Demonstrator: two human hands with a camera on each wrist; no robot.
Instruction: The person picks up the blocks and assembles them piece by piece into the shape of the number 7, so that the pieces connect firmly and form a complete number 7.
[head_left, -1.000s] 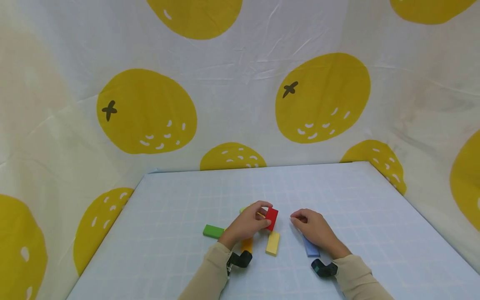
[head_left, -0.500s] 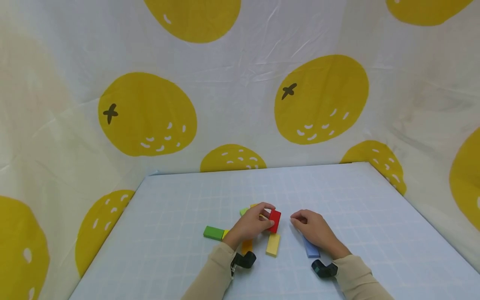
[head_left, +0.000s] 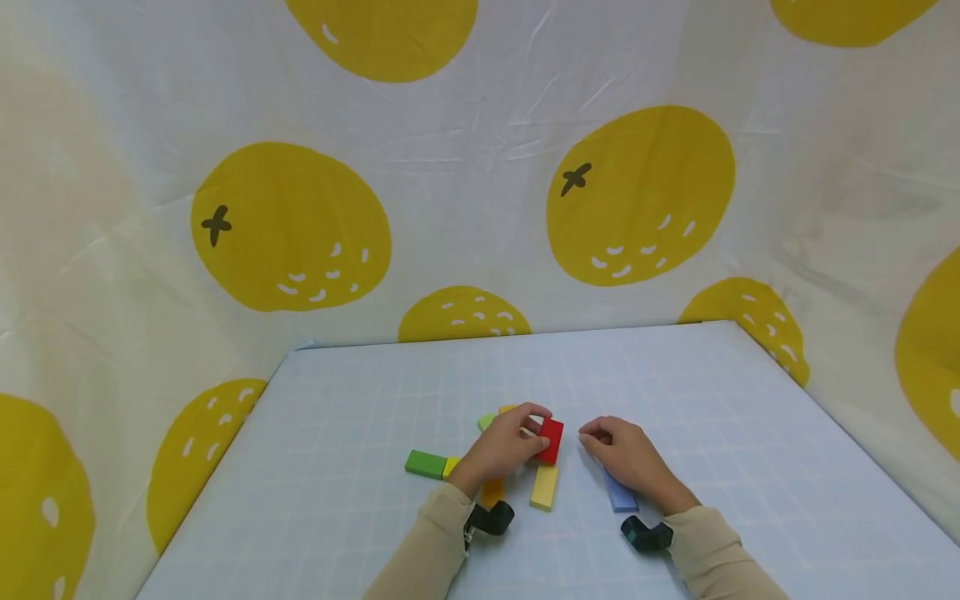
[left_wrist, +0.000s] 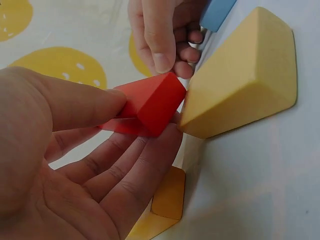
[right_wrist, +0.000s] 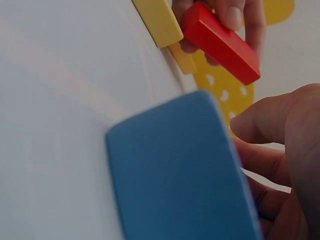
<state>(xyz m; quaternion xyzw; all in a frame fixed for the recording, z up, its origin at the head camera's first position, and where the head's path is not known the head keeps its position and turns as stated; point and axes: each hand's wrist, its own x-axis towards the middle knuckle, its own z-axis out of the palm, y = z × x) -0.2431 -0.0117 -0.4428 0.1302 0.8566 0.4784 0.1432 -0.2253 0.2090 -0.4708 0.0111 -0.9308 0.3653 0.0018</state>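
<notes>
one block is in grasp: the left hand point(head_left: 501, 450) pinches the red block point(head_left: 551, 440) between thumb and fingers, tilted and, by the right wrist view, apparently off the cloth point(head_left: 337, 408). the right hand point(head_left: 626, 450) stands apart from it, fingers loosely bent, gripping nothing. next outward, the cream block point(head_left: 543, 489) lies just beside the red block's near end; contact cannot be confirmed. the blue block point(head_left: 620, 495) is partly hidden by the right hand; whether they touch cannot be told. past the left wrist lie the orange block point(head_left: 492, 492), the yellow block point(head_left: 451, 467) and the green block point(head_left: 425, 464). risks, as judged: the hold looks light, so a knock could turn or free the red block; a low pass could nudge the cream block; a dropped right wrist could shift the blue block
</notes>
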